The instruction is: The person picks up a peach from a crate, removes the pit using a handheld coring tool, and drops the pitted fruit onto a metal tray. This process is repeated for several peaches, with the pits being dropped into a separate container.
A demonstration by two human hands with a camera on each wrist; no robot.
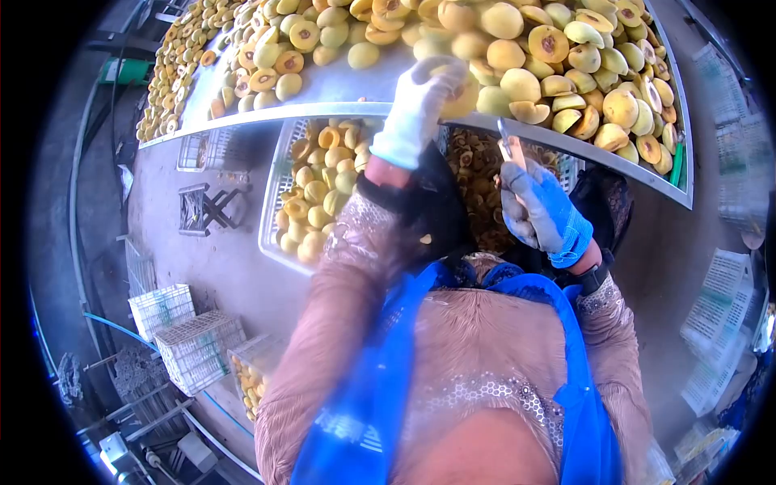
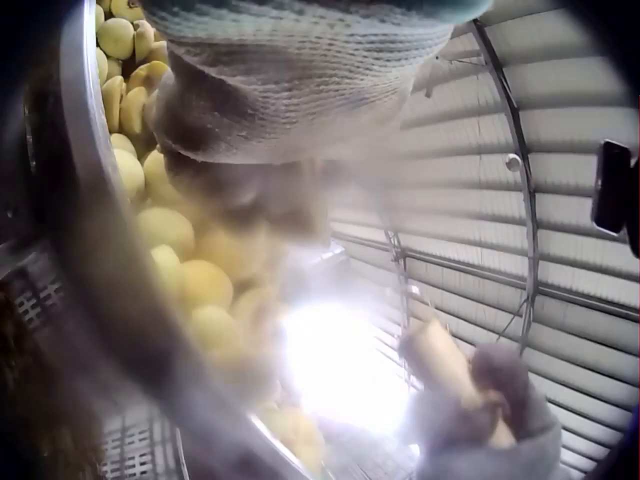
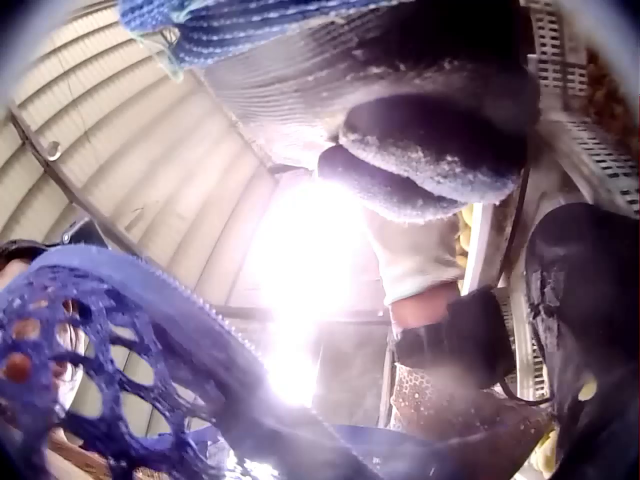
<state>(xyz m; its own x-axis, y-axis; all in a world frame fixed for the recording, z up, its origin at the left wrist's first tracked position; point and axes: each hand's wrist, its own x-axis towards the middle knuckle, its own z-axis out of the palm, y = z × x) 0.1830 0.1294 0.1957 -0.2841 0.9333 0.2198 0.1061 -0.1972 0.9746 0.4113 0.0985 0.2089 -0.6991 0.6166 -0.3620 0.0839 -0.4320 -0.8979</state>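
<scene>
My left hand, in a white glove with grey fingers, is over the near rim of a metal table. It grips a yellow peach, blurred in the head view. In the left wrist view the left glove hangs over more peaches. My right hand, gloved in blue and grey, holds a small knife by its light wooden handle, the metal tip pointing up toward the table rim. Folded grey fingers of that glove fill the top of the right wrist view.
Whole and halved peaches heap the table. Below its rim are a white crate of peach halves and a bin of brown scraps. A folding stool and white crates stand left; more crates stand right.
</scene>
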